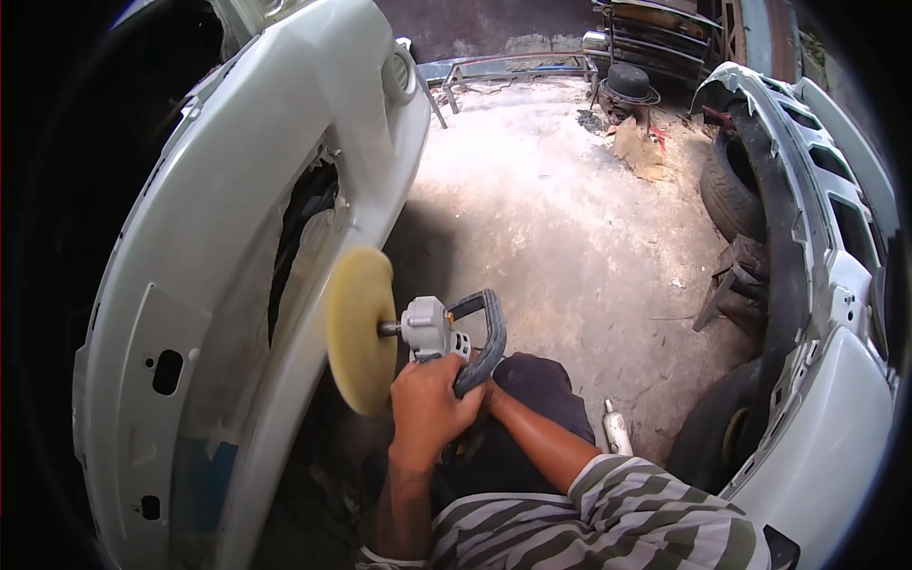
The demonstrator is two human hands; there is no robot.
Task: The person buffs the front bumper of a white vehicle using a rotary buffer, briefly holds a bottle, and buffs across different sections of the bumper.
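Observation:
A grey power polisher point(425, 326) with a black loop handle and a round yellow pad point(361, 328) is held in front of the body. The pad looks blurred and stands nearly edge-on at the inner edge of a pale bumper point(228, 161) on the left; whether they touch is unclear. My left hand point(427, 408) is closed around the polisher's body, below the loop handle. From the right, my right hand point(486, 394) reaches the tool just behind, closed at its body, its fingers mostly hidden by the handle and my left hand.
Another pale bumper point(807, 399) stands on the right, with a tyre point(731, 185) and a small stool point(736, 275) beside it. A white bottle point(617, 427) lies on the concrete floor. Farther back are a low metal frame point(518, 59) and a black round object point(629, 84).

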